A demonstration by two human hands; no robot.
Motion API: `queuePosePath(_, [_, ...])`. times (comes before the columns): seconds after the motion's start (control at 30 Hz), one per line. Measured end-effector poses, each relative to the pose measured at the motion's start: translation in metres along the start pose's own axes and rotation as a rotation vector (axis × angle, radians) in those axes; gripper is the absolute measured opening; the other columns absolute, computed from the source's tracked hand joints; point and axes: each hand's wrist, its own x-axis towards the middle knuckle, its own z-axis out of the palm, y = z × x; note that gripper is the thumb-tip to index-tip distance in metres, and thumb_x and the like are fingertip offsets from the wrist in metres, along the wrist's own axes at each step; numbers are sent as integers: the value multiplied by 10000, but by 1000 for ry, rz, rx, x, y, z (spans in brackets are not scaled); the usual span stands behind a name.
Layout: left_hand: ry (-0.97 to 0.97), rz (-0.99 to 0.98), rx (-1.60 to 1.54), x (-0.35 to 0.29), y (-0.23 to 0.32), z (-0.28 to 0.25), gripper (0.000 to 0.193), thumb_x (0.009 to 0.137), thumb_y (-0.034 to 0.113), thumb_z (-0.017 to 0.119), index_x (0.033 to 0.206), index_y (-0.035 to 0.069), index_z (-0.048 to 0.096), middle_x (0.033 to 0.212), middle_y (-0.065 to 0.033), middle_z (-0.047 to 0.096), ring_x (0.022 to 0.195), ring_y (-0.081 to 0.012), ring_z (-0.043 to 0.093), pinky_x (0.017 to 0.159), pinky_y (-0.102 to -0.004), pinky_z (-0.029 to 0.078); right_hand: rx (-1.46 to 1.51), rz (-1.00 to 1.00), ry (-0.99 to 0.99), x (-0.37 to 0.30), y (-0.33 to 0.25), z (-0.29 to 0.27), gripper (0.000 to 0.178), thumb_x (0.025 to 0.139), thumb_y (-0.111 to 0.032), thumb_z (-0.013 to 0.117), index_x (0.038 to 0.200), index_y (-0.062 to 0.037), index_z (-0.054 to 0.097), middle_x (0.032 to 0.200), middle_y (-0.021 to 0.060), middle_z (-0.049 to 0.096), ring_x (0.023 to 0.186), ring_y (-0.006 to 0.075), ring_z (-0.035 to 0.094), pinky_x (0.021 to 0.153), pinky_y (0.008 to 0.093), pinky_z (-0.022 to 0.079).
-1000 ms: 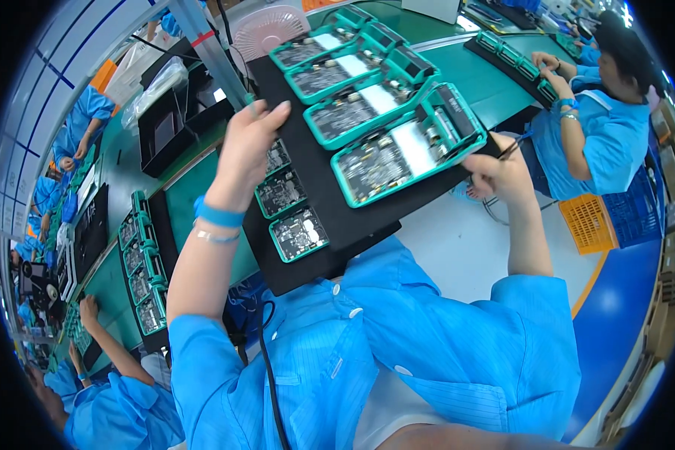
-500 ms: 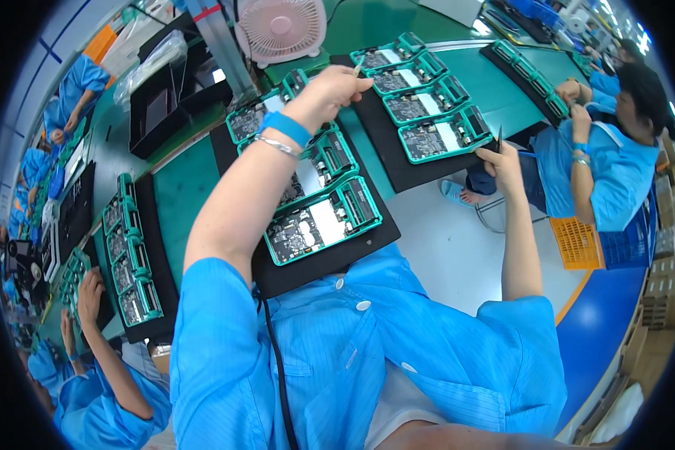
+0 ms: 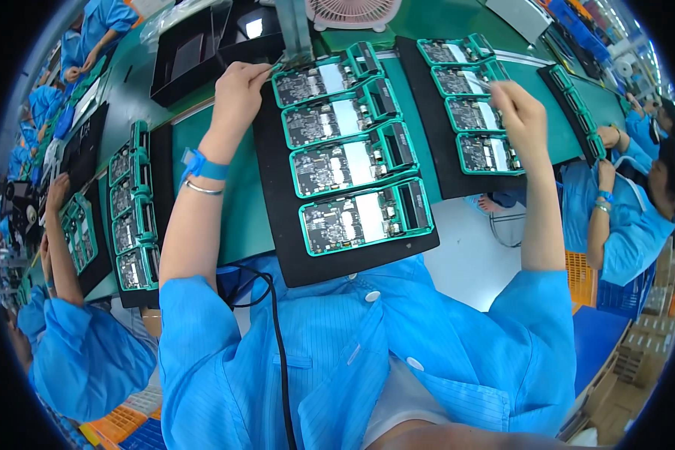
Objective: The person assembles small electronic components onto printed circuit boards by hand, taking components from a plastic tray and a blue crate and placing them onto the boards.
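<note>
Before me, a column of green-framed circuit board units (image 3: 349, 163) lies on a black mat (image 3: 274, 180). My left hand (image 3: 240, 94) is at the far left corner of this column, thumb and fingers pinched together. What lies between its fingertips is too small to make out. Over the right-hand column of similar units (image 3: 469, 112), my right hand (image 3: 523, 120) is closed and blurred by motion. A thin pointed tool, dark at its tip in the earlier picture, is in its fingers, now mostly hidden. Each unit bears a white strip and a black part along its right side.
A metal post (image 3: 294, 30) rises behind the middle column, near a pink fan (image 3: 352, 11). Black trays (image 3: 187, 56) stand at the far left. More units (image 3: 131, 202) lie on a mat to the left. Co-workers in blue sit on both sides; a black cable (image 3: 277, 352) hangs down my front.
My left hand has moved left, from between the two columns to the middle column's far left corner. My right hand has swung farther forward over the right column. The whole view has shifted.
</note>
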Motion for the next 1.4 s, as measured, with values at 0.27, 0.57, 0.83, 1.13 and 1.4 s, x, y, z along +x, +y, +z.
queuePosePath(0.27, [116,62,-122,-2,-1,25,94,882,75,711,958,28,738,883,-142,648,856,-349,656,741,-421,527,-174,-586,-140,102,-71,118,198,934,-280,713,955,-84,689,846,83,681,777,295,670,677,386,518])
queuePosePath(0.57, [113,111,-102,-6,-2,30,92,875,45,736,963,20,735,916,-123,659,828,-313,674,726,-369,544,-253,-706,-176,143,-86,182,271,889,-362,735,828,-101,694,767,67,691,728,280,681,632,398,519])
queuePosePath(0.83, [60,180,16,-4,0,28,72,854,33,741,924,18,734,884,-117,623,817,-308,650,711,-392,534,-327,-691,-295,154,-91,199,296,853,-393,762,845,-98,736,782,62,710,717,252,694,655,384,537])
queuePosePath(1.13, [43,181,33,-5,-1,27,67,852,19,734,919,13,729,883,-116,624,817,-304,651,706,-392,533,-372,-677,-306,153,-89,208,299,853,-409,766,872,-111,744,798,51,723,718,235,702,661,375,539])
queuePosePath(1.4, [43,199,34,-8,-5,26,68,844,8,735,911,15,726,883,-110,624,821,-295,652,704,-384,535,-387,-702,-287,147,-93,210,293,870,-412,753,865,-121,722,802,39,721,736,222,711,647,368,536])
